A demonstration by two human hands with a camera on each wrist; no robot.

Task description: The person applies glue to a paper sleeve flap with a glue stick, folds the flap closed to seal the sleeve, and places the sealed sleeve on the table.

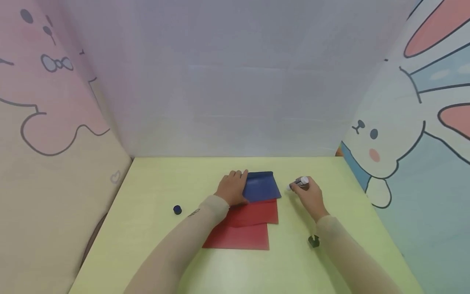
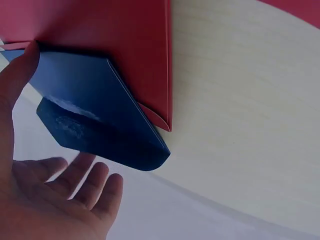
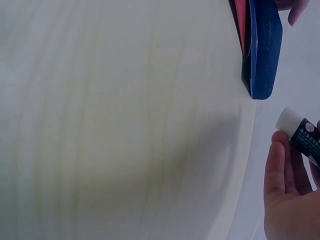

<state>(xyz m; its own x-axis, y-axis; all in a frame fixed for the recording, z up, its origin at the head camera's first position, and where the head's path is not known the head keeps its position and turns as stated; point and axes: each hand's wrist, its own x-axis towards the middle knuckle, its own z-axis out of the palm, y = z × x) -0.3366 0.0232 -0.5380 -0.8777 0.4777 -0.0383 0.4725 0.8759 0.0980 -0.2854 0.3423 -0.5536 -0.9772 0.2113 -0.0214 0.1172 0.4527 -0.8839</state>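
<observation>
A blue envelope (image 1: 260, 188) lies at the far end of a stack, its flap raised along the far edge. Two red envelopes (image 1: 255, 214) lie overlapped on the near side of it. My left hand (image 1: 232, 188) rests at the blue envelope's left side; in the left wrist view its thumb (image 2: 22, 70) touches the blue paper and the other fingers spread loosely by the flap. To the right, my right hand (image 1: 310, 198) holds a glue stick (image 1: 300, 182) above the table. A white end of the glue stick (image 3: 290, 120) shows in the right wrist view, its dark label partly covered.
A dark blue cap (image 1: 177, 209) stands on the pale yellow table (image 1: 147, 179) left of the left forearm. Beside the right forearm lies a small black object (image 1: 313, 241) whose kind I cannot tell. Cartoon-printed cloth (image 1: 385, 122) hangs at the sides, with plain cloth (image 1: 235, 81) behind.
</observation>
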